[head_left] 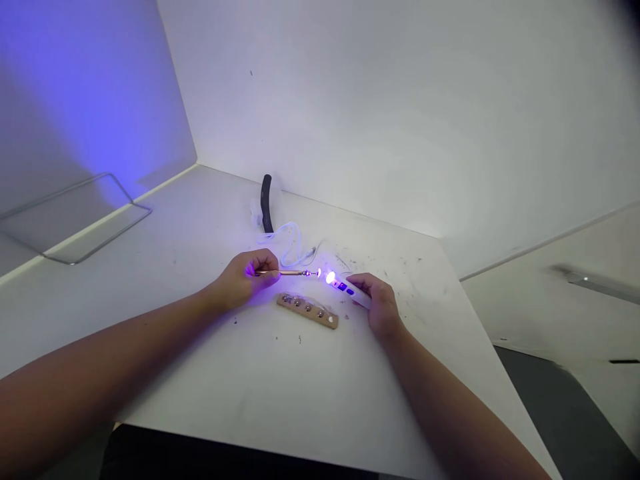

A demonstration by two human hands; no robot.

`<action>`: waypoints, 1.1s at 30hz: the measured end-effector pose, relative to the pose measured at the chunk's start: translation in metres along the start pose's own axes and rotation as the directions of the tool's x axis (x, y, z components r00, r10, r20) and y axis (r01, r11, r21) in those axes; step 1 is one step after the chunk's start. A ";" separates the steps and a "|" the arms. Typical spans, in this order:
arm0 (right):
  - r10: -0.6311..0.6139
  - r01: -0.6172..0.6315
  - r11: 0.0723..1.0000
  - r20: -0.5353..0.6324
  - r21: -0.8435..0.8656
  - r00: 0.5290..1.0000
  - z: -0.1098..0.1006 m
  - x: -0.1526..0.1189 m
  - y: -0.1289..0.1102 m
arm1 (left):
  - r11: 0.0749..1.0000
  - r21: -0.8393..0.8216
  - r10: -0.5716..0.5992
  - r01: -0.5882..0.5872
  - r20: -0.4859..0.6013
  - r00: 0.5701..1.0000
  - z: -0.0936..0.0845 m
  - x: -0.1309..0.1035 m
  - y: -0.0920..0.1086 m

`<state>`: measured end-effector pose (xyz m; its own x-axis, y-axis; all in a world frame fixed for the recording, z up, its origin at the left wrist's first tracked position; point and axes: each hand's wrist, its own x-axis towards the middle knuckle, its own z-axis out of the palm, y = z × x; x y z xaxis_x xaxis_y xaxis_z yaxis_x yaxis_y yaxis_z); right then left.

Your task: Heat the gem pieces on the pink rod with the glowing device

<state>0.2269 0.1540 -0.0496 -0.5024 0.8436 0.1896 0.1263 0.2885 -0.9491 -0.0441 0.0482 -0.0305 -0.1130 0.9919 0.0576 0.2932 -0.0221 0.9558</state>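
My left hand (pixel 249 277) is closed on a thin copper-coloured rod (pixel 291 272), held about level, its tip pointing right. A small piece at that tip glows in violet light. My right hand (pixel 379 303) grips a white pen-shaped lamp (pixel 357 295) with a dark display; its lit end faces the rod's tip, a small gap apart. Just below, on the white table (pixel 280 400), lies a tan strip (pixel 314 315) with several shiny round metal studs and one white spot near its right end.
Behind the hands, a curved black tube (pixel 266 203) and a looped white cable (pixel 299 240) lie near the back wall. At the left is a bent metal wire frame (pixel 107 237). Small dark debris dots the table. A metal handle (pixel 603 287) is at the right.
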 end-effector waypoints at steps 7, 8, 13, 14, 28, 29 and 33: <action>-0.032 0.032 0.999 0.001 0.009 0.999 0.001 0.000 -0.002 | 0.999 0.029 0.024 -0.024 -0.014 1.000 0.000 0.000 -0.001; -0.027 0.027 1.000 0.000 0.009 1.000 0.001 0.000 -0.002 | 1.000 0.023 0.019 -0.019 -0.013 1.000 0.000 0.000 -0.001; -0.014 0.014 1.000 0.011 0.006 1.000 0.002 0.000 -0.002 | 1.000 -0.010 0.016 -0.016 -0.015 1.000 0.001 -0.001 0.000; -0.009 0.009 1.000 0.012 0.008 1.000 0.002 0.000 -0.003 | 1.000 -0.007 0.021 -0.021 -0.019 1.000 0.001 -0.001 0.000; 0.054 -0.055 0.996 -0.009 -0.077 0.999 0.003 0.000 -0.007 | 0.998 0.017 0.054 -0.054 -0.018 0.998 -0.001 -0.001 0.000; 0.052 -0.052 0.995 -0.009 -0.080 0.999 0.003 0.000 -0.007 | 0.999 0.021 0.049 -0.049 -0.022 0.999 -0.001 -0.001 0.000; 0.039 -0.040 0.997 -0.007 -0.073 0.999 0.003 -0.001 -0.007 | 0.999 0.036 0.034 -0.033 -0.040 0.999 0.000 -0.001 0.001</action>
<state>0.2236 0.1497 -0.0441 -0.4910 0.8575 0.1538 0.2081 0.2868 -0.9351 -0.0442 0.0473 -0.0299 -0.1404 0.9849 0.1014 0.3307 -0.0499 0.9424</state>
